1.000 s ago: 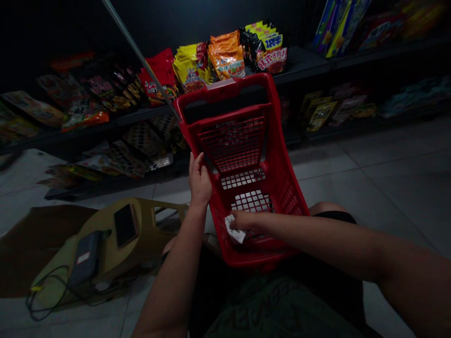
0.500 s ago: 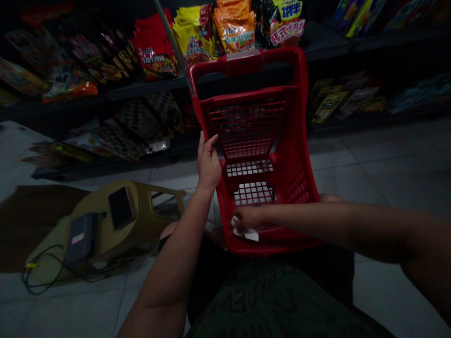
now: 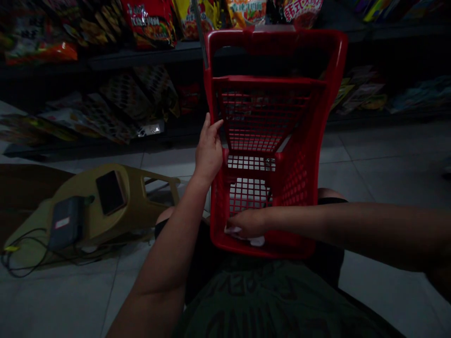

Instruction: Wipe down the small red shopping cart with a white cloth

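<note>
R grip (image 3: 246, 223) shut on white cloth (image 3: 243, 230), now more covered, in red basket (image 3: 296, 185) (L grip (image 3: 208, 155) open).

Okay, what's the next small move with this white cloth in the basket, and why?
Probably slide the white cloth from the near corner across the grid floor of the red plastic shopping basket. Your right hand is already pressing it down at the near end, and your left hand is at the side wall, where it can steady the basket.
</note>
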Tool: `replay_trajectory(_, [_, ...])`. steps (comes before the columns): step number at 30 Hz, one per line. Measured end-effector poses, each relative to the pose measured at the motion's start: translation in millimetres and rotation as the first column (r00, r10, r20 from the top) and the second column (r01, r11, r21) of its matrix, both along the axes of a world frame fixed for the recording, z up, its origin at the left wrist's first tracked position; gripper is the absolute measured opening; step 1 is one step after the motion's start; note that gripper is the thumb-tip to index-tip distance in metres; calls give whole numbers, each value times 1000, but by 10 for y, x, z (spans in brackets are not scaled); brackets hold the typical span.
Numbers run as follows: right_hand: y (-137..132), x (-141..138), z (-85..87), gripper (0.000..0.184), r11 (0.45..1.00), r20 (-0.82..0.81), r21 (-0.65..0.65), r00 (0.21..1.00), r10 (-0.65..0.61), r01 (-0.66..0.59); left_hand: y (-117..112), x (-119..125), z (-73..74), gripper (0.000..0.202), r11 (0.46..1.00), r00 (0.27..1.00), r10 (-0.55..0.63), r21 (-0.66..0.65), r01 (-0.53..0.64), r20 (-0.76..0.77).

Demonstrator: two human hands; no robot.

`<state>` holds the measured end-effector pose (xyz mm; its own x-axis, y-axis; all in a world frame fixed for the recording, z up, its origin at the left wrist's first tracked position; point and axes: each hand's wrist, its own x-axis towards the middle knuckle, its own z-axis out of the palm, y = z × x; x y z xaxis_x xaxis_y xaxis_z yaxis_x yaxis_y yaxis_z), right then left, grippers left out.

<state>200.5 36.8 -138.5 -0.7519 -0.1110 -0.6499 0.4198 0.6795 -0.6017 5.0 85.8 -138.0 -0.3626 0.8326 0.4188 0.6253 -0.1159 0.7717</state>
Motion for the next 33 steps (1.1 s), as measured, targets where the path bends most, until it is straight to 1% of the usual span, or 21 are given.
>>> replay_trajectory(3, [120, 231, 337, 43, 977, -66, -202, 997, 51, -63, -23, -12, -33, 33, 1000, 1000, -3, 10, 3, 16])
replay_trajectory(4, [138, 283, 389, 43, 973, -74, -217, 996, 58, -73, -23, -15, -47, 33, 1000, 1000, -1, 11, 1, 23])
replay_trajectory(5, [135, 309, 386, 44, 980, -61, -185, 996, 65, -75, -20, -16, -62, 33, 1000, 1000, 2, 12, -2, 29])
replay_trajectory(7, [63, 276, 227, 43, 996, 16, -41, 997, 77, -76, -4, -14, -92, 33, 1000, 999, 4, 8, -4, 41])
replay_trajectory(9, [-57, 148, -35, 40, 991, 116, 95, 990, 81, -93, 14, -8, -115, 32, 1000, 999, 2, 3, -2, 45])
replay_trajectory(11, [-153, -14, -224, 39, 983, 167, 151, 982, 83, -108, 26, -7, -129, 31, 1000, 999, 2, 4, -2, 41])
replay_trajectory(12, [-175, -84, -249, 38, 981, 173, 159, 981, 84, -112, 28, -9, -131, 31, 1000, 999, 1, 6, -1, 40])
replay_trajectory(13, [-175, -136, -219, 38, 980, 173, 165, 981, 86, -115, 26, -14, -131, 30, 1000, 999, -2, 10, 1, 38])
replay_trajectory(15, [-121, -170, -24, 37, 990, 128, 106, 988, 83, -96, 13, -26, -124, 30, 1000, 999, -9, 15, 9, 34])
replay_trajectory(17, [-37, -129, 240, 37, 994, 16, -90, 998, 63, -61, -6, -32, -106, 29, 1000, 999, -10, 13, 9, 38])
replay_trajectory(18, [-3, -94, 345, 38, 977, -54, -206, 998, 38, -48, -16, -31, -93, 28, 1000, 999, -1, 11, 1, 51])
replay_trajectory(19, [16, -58, 408, 39, 956, -114, -292, 993, 2, -36, -23, -25, -79, 28, 1000, 997, 11, 8, -12, 72])
replay_trajectory(20, [16, -29, 419, 39, 948, -144, -317, 989, -24, -23, -28, -17, -63, 27, 1000, 995, 25, 4, -26, 99])
replay_trajectory(21, [-3, -10, 376, 40, 960, -143, -279, 989, -33, -8, -30, -7, -49, 26, 999, 991, 38, 0, -38, 128])
replay_trajectory(23, [-81, -8, 167, 41, 993, -69, -114, 997, -31, 23, -26, 15, -27, 24, 999, 984, 52, -4, -52, 172])
replay_trajectory(25, [-157, -38, -80, 44, 999, 53, 34, 999, 4, -6, -15, 29, -20, 24, 999, 981, 52, 1, -53, 187])
replay_trajectory(27, [-168, -53, -200, 46, 992, 133, 111, 990, 40, -55, -2, 31, -27, 26, 999, 983, 49, 8, -51, 179])
replay_trajectory(28, [-138, -39, -183, 48, 989, 152, 125, 987, 60, -79, 2, 29, -33, 27, 999, 984, 49, 9, -51, 170])
replay_trajectory(29, [-85, -7, -113, 51, 989, 153, 110, 985, 82, -100, 5, 25, -38, 28, 999, 986, 52, 7, -54, 159])
replay_trajectory(31, [71, 106, 137, 54, 991, 126, -9, 983, 131, -131, 8, 19, -46, 29, 998, 988, 61, -1, -61, 145])
replay_trajectory(33, [238, 249, 405, 53, 976, 118, -149, 977, 180, -162, 8, 15, -49, 27, 997, 986, 71, -4, -71, 153])
